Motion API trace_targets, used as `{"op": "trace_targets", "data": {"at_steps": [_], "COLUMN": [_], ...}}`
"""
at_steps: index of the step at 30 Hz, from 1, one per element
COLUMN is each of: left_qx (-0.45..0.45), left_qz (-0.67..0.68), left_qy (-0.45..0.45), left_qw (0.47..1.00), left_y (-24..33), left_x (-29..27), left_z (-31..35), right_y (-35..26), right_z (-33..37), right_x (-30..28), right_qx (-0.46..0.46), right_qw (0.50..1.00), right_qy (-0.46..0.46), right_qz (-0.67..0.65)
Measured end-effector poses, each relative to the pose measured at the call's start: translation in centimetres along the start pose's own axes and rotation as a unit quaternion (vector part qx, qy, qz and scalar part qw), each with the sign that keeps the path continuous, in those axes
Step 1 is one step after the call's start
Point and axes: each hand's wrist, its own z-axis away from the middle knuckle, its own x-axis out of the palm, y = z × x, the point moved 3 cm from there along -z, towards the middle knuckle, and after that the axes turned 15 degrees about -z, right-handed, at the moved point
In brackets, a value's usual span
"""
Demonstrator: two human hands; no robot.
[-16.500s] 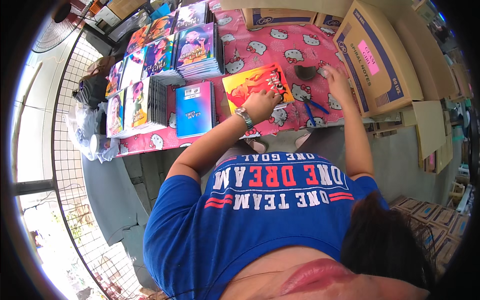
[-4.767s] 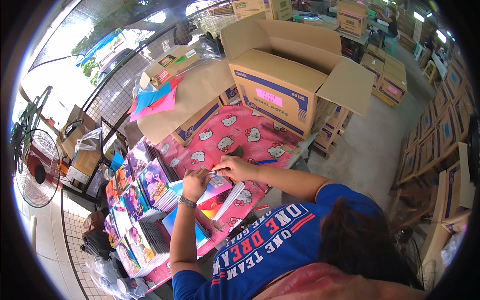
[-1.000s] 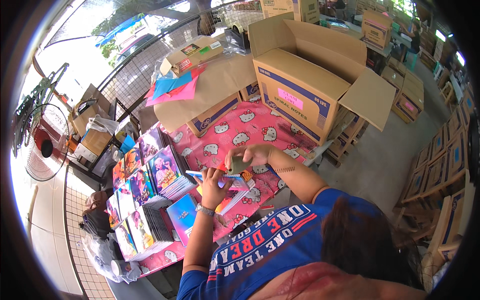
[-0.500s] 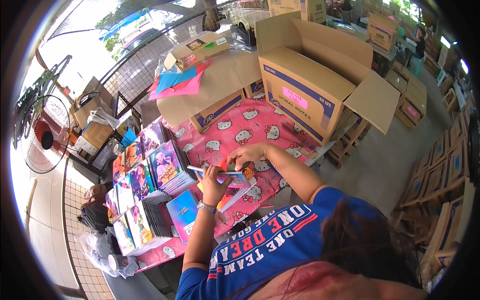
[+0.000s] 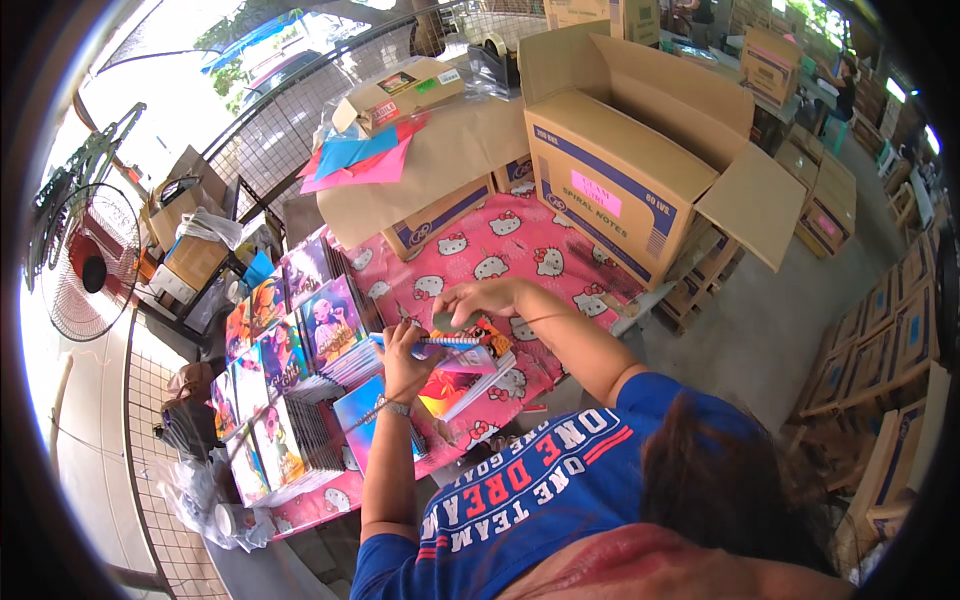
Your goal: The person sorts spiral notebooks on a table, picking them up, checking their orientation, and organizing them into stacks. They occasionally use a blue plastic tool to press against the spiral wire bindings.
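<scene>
My left hand is closed around a spiral notebook, which it holds tilted with the wire-bound edge up. Just above that edge is my right hand, its fingers bent around a small grey-green piece whose kind I cannot make out. Beneath the held notebook lies a stack of notebooks with colourful covers. A blue notebook rests beside my left wrist. Farther left stand several piles of notebooks with illustrated covers.
A pink patterned cloth covers the table. Toward the back stands a large open carton. Left of it, coloured paper sheets and a small flat box lie on brown cardboard. A fan stands at far left; stacked cartons line the right.
My right hand has shifted slightly left and up from the notebook's wire edge, showing more of the grey-green piece. The notebook has tipped, so more of its blue face shows.
</scene>
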Motion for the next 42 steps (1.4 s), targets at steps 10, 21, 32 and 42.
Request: {"op": "trace_targets", "data": {"at_steps": [10,21,32,42], "left_qx": [-0.020,-0.002,-0.032,-0.110], "left_qz": [0.010,0.082,0.147,0.297], "left_qy": [0.001,-0.004,-0.009,-0.077], "left_qw": [1.000,0.997,0.989,0.946], "left_y": [0.7,-1.0,-3.9,-5.8], "left_x": [-0.4,0.0,-0.2,2.3], "left_z": [-0.5,-0.4,-0.4,0.2], "right_y": [0.0,-0.8,0.5,-0.6], "right_z": [-0.2,-0.8,-3.3,-3.7], "right_x": [0.2,0.8,-1.4,0.5], "right_qx": [0.017,-0.081,0.046,-0.009], "right_qw": [0.999,0.968,0.998,0.993], "right_qy": [0.002,-0.089,-0.011,-0.074], "right_qz": [-0.035,-0.222,-0.031,-0.087]}}
